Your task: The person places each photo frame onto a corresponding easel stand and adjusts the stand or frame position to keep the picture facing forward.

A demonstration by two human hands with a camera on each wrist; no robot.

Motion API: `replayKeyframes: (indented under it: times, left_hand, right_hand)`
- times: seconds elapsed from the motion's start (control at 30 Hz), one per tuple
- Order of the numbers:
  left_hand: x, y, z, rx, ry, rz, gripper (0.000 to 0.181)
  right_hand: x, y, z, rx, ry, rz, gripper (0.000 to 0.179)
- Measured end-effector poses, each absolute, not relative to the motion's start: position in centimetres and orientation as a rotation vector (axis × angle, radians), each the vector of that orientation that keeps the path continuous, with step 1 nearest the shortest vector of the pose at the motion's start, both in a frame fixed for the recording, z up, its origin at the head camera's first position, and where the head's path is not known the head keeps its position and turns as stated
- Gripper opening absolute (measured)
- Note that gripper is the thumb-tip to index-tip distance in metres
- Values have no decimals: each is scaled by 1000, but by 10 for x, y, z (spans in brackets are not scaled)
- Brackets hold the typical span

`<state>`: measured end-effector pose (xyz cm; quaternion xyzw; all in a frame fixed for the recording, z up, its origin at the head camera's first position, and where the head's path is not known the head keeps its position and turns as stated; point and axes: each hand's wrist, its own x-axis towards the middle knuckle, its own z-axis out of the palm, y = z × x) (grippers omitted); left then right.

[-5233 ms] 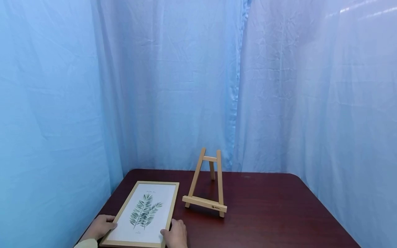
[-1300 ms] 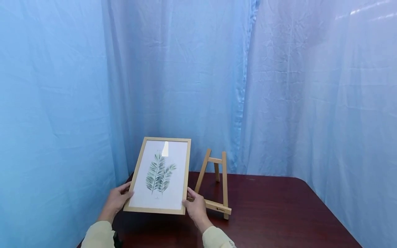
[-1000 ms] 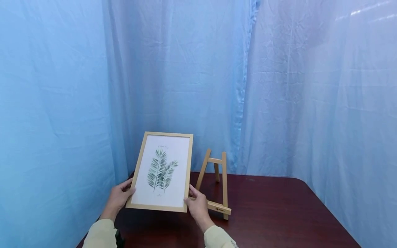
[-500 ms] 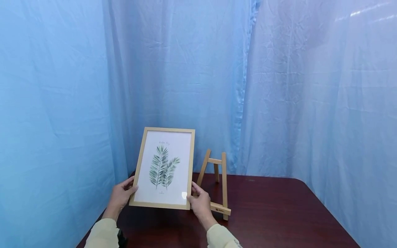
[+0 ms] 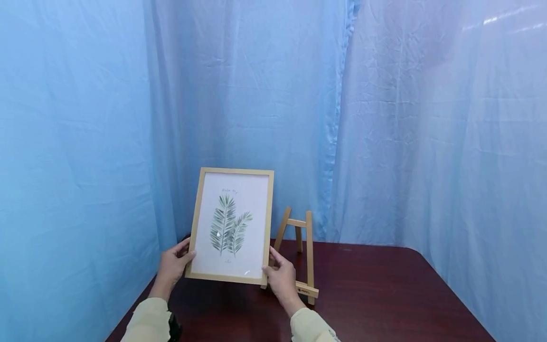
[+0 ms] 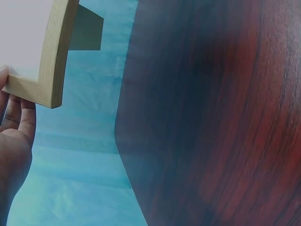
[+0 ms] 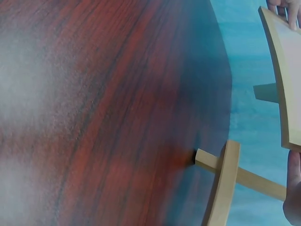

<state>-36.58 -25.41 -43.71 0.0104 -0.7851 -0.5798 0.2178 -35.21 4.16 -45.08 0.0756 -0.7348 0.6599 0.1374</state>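
Note:
A picture frame [image 5: 232,223] with pale wooden edges and a print of two green palm leaves is held up over the table, tilted back, facing me. My left hand [image 5: 173,266] grips its left edge near the lower corner, thumb on the front and fingers behind. On the opposite edge, my right hand [image 5: 282,280] pinches it the same way, low down. Behind the frame a dark support flap [image 6: 87,29] sticks out in the left wrist view. A small wooden easel [image 5: 309,251] stands just right of the frame, its left leg and ledge partly hidden by the frame and right hand.
The dark red wooden table [image 5: 376,294] stretches away to the right, its rounded far corner near the curtain. Light blue curtains [image 5: 256,95] hang behind and on both sides. In the right wrist view, the easel's ledge [image 7: 223,188] lies close below the frame.
The frame was lying flat on the table at first; both hands have lifted it and tipped it upright. Over the last second it has risen further and shifted right toward the easel, which stays put.

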Motion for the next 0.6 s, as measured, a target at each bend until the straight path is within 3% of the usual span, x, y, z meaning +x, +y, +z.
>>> replayKeyframes:
  times: [0.6]
  left_hand:
    - [-377,-228,-422,7,-2140,-1647,46]
  right_hand:
    - [-351,62,-439,210,-2085,1806,57]
